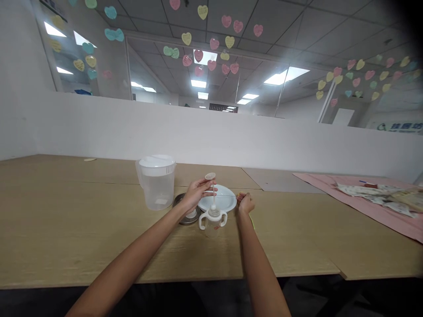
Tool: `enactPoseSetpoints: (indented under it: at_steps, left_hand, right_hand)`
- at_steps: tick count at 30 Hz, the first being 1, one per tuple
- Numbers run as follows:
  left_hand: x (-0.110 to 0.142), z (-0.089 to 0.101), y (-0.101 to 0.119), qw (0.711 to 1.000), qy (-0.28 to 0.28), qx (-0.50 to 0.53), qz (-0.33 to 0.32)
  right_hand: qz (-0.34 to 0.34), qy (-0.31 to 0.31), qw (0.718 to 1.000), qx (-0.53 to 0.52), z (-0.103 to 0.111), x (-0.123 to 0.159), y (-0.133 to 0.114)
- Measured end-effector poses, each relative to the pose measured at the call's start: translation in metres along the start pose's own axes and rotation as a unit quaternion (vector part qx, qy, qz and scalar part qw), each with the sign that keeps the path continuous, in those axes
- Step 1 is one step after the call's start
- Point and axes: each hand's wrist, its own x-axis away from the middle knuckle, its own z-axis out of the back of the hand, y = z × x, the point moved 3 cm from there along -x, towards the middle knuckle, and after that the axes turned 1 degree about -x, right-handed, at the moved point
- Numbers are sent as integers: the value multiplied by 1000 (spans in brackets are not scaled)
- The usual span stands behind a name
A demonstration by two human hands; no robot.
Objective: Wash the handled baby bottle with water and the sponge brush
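My left hand (197, 192) is closed in a pinch on a thin straw part with a round cap (210, 176), held upright above a small clear two-handled baby cup (213, 221). The straw's lower end reaches the cup's mouth. My right hand (246, 202) is curled shut beside a white plate (224, 198), holding something small I cannot make out. A clear plastic pitcher with a white lid (156, 181) stands to the left of my left hand. A round dark metal lid (185, 215) lies under my left wrist.
The wooden table (66, 220) runs wide, its front edge near me. A pink cloth (380, 207) with papers and packets lies at the right. A grey mat (280, 181) sits behind it. A white partition wall stands along the back.
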Motion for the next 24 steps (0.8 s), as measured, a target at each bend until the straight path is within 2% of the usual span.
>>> enactPoseSetpoints:
  at_steps: [5, 10, 13, 17, 20, 22, 24]
  left_hand:
    - [7, 4, -7, 998, 1, -64, -15]
    - [26, 12, -24, 970, -36, -237, -47]
    - [31, 15, -30, 942, -20, -318, -102]
    - [32, 21, -34, 923, -3, -356, -148]
    - [33, 31, -35, 910, 5, -379, -166]
    - [34, 42, -34, 891, 28, -416, -178]
    - [34, 53, -34, 845, 44, -500, -181]
  right_hand:
    - [3, -1, 1000, 11, 0, -1, 2]
    - [26, 4, 999, 28, -1, 0, 0]
    - [87, 7, 993, 74, 0, 3, -7]
    - [213, -4, 962, 170, -2, 10, -17]
    - [235, -6, 954, 184, -3, 12, -19]
    - [228, -1, 958, 175, -3, 12, -18]
    - [223, 2, 960, 170, -3, 12, -17]
